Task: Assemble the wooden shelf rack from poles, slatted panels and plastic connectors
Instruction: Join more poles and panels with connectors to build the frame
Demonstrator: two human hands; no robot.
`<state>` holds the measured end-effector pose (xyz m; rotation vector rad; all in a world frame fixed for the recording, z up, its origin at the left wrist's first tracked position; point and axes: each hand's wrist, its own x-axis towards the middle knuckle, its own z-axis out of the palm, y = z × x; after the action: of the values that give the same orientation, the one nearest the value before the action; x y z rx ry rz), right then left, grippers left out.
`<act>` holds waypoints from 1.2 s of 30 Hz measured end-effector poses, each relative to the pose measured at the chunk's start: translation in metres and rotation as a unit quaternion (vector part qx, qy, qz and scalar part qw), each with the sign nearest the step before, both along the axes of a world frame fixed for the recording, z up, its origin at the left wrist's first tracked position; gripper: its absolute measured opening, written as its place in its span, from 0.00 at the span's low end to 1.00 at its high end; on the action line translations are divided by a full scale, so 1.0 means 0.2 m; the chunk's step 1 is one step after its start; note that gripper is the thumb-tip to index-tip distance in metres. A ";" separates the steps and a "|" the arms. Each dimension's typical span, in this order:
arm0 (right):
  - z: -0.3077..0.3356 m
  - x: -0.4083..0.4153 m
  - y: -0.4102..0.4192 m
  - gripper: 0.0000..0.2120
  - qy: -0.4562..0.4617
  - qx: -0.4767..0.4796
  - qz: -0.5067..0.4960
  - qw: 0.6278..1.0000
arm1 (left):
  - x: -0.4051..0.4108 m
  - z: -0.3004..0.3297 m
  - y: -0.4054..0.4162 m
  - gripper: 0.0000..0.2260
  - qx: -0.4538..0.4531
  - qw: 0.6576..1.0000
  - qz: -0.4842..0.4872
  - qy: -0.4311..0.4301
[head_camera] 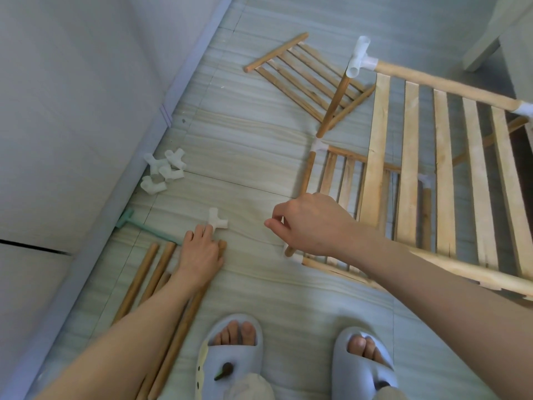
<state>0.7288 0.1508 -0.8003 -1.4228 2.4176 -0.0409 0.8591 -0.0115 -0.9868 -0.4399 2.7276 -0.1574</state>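
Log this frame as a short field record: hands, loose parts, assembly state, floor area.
left hand: left hand rests on the loose poles, fingertips at a single white connector
right hand: right hand pinches the end of a pole on the rack frame
spare connectors: pile of connectors beside the wall
spare panel: slatted panel lying flat on the floor
assembly: partly built; large slatted panel carries a corner connector
other: green tool by the wall; grey slippers on the feet
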 end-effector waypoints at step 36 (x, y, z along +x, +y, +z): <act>0.17 -1.33 -0.07 0.21 -0.074 -0.214 -0.319 0.920 | -1.38 0.93 0.33 0.14 0.687 0.660 0.227 0.204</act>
<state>0.4635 0.1374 -0.7664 -0.6583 2.7284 -0.8420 0.5835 0.0542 -0.8006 -0.6312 2.0751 2.1447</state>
